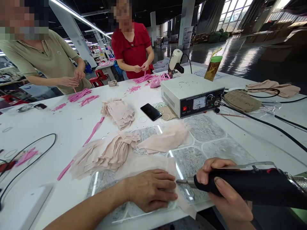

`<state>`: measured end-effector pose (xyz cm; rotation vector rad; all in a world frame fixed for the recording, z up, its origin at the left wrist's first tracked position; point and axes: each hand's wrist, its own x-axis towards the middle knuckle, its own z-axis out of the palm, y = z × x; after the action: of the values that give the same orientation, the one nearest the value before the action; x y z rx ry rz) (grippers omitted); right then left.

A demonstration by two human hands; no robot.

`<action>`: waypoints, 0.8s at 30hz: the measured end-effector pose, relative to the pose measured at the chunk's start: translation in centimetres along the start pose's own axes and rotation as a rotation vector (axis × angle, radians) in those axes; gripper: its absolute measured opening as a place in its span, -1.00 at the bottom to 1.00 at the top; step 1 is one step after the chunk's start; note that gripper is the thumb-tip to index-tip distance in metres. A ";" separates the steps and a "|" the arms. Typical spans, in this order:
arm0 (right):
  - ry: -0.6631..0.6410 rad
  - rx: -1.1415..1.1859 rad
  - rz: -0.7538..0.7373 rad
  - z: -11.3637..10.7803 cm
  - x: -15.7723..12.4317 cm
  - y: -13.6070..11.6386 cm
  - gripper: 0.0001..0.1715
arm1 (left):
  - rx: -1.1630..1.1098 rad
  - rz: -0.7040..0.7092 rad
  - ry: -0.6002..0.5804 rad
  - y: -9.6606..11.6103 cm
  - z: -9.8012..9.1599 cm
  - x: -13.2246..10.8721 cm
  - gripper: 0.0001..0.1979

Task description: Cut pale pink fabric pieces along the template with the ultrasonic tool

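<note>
My left hand (152,188) lies flat, fingers stretched out, on a pale pink piece of thin fabric (153,163). Under the fabric is a clear glass-like sheet over a grey marbled surface (212,127). My right hand (231,204) is wrapped round a black handheld ultrasonic cutter (254,187). Its narrow metal tip points left, at the fabric's edge close to my left fingertips; whether it touches the cloth I cannot tell. Just beyond lie a fanned stack of pale pink fabric pieces (105,155) and a loose pile of similar cloth (165,139).
A control box with a dial (192,95) stands behind, its black cable (261,121) running right. Nearby are a phone (151,111), another fabric stack (118,113) and a green-lidded bottle (213,67). Two people (133,48) handle pink strips across the table.
</note>
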<state>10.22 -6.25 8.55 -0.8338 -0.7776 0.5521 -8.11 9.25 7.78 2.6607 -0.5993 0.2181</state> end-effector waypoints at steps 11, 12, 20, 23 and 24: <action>-0.040 -0.045 -0.018 0.2 0.1 -0.3 -0.93 | 0.016 0.006 0.004 0.0 -0.1 0.0 -0.72; -0.050 -0.049 -0.017 0.3 0.1 -0.3 -0.93 | 0.019 0.006 0.003 0.0 -0.1 0.0 -0.72; -0.045 -0.042 -0.025 0.4 0.4 -0.8 -0.93 | 0.067 0.009 0.032 -0.3 -0.1 0.0 -0.73; -0.006 -0.012 0.029 0.0 -0.1 -2.1 -0.93 | 0.087 -0.009 0.002 -0.4 -0.2 0.0 -0.72; 0.003 -0.009 0.060 -0.1 -0.4 -2.7 -0.92 | 0.089 -0.015 -0.013 -0.4 -0.3 0.1 -0.72</action>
<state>10.41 -8.09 10.55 -0.8686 -0.7550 0.6004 -7.90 9.64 7.89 2.7534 -0.5860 0.2290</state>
